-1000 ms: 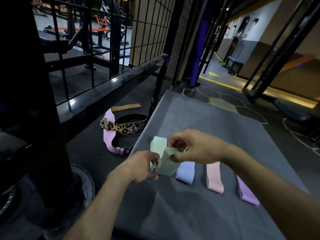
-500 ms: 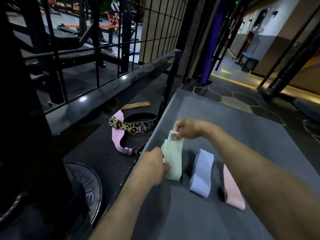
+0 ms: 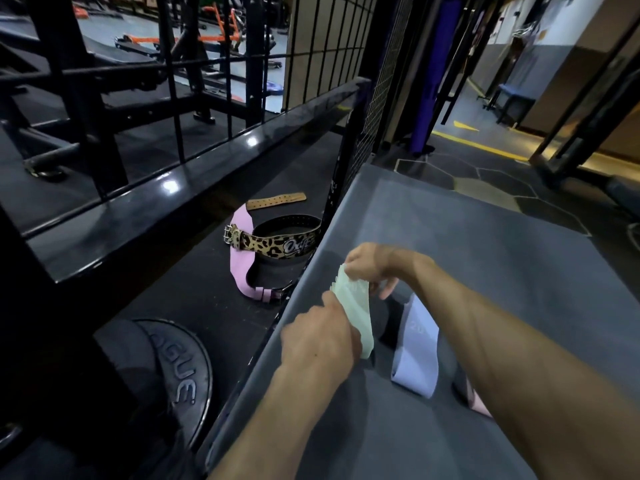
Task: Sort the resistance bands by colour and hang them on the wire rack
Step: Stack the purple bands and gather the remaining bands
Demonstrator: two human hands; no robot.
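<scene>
A stack of pale green fabric resistance bands (image 3: 355,311) is held above the grey mat-covered table (image 3: 467,258). The right hand (image 3: 374,268) pinches its top end; the left hand (image 3: 320,337) grips its lower edge. Just right lie a lavender fabric band (image 3: 417,355) and a pink band (image 3: 476,401). A leopard-print lifting belt (image 3: 277,242) rests on the black floor to the left.

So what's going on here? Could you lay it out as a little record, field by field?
place: gym, grey mat beside a black wire rack
left hand: grips the lower part of the green bands
right hand: pinches their top end
on the mat: lilac band; pink band, mostly hidden by the right arm
on the floor: leopard-print belt, pink belt, weight plate
hung on rack: nothing visible
</scene>
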